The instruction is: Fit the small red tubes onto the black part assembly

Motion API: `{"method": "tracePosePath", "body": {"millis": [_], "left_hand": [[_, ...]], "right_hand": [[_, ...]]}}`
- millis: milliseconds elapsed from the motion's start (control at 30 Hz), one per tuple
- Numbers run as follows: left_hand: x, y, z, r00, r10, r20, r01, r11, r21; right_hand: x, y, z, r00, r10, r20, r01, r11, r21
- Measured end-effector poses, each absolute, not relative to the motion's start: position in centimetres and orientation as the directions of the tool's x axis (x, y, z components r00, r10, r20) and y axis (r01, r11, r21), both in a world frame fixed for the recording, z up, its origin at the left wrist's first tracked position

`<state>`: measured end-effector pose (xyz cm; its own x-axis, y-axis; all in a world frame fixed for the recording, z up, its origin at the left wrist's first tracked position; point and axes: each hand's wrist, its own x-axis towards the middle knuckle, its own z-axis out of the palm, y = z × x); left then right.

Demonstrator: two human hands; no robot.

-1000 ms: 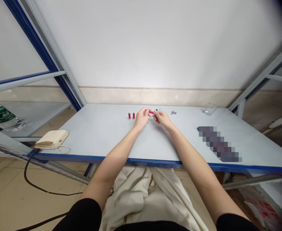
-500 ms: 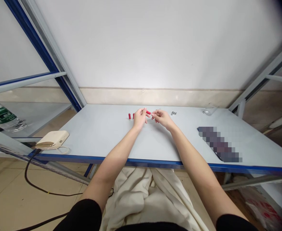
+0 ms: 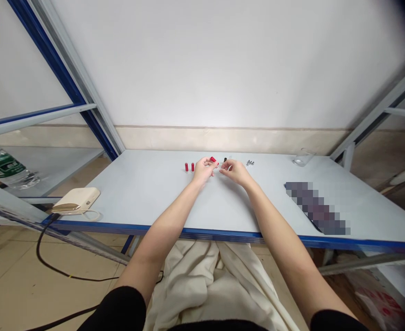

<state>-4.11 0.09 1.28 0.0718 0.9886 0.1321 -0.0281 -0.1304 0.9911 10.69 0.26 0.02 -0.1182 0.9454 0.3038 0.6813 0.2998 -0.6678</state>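
The left hand [image 3: 204,170] is near the middle of the worktop [image 3: 136,184], and its fingertips seem to pinch a small red piece [image 3: 212,159]. The fingers hide part of the piece, so I cannot see its whole shape. The right hand [image 3: 235,172] is just beside the left hand, with a small gap between them. Its fingers curl in, but I cannot tell if they hold anything. A tiny black piece [image 3: 225,159] sits just past those fingers.

Two short red cylinders [image 3: 186,167] stand close to the left hand, toward the upper left of it. A little heap of metal bits [image 3: 250,162] lies to the right of the right hand. A clear glass [image 3: 303,157] is far off near the back right corner.

The red piece looks small and smooth, so it could slip if the pinch gets loose. If it looks round, it could roll away on the flat worktop. The left hand could bump the red cylinders and knock them over if it moves left too fast. The right hand could push the metal bits apart if it swings wide.
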Motion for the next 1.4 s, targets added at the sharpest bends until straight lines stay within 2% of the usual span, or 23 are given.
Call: {"method": "tracePosePath", "body": {"millis": [100,233,300,433,1200,1400], "left_hand": [[-4.2,0.5,0.7,0.036,0.982,0.185,0.091,-0.187,0.978],[-4.0,1.5,-1.0,0.058,0.959,0.278,0.429,-0.275,0.86],[-3.8,2.0,-1.7,0.117,0.958,0.261,0.552,-0.281,0.785],[-2.9,2.7,-2.0,0.166,0.962,0.216,0.675,-0.271,0.687],[-0.4,4.6,-2.6,0.154,0.97,0.186,0.776,-0.235,0.585],[-1.3,3.4,-1.0,0.248,0.952,0.177,0.811,-0.304,0.5]], "right_hand": [[11.4,0.6,-0.3,-0.052,0.974,0.222,0.774,0.18,-0.607],[12.8,1.2,-0.9,0.062,0.993,0.102,0.813,0.009,-0.582],[13.2,1.4,-1.2,0.096,0.991,0.092,0.815,-0.025,-0.579],[13.4,1.7,-1.8,0.134,0.983,0.125,0.818,-0.039,-0.573],[12.4,1.4,-1.7,0.144,0.981,0.133,0.861,-0.058,-0.505],[12.3,1.4,-1.8,0.148,0.98,0.13,0.864,-0.064,-0.499]]}}
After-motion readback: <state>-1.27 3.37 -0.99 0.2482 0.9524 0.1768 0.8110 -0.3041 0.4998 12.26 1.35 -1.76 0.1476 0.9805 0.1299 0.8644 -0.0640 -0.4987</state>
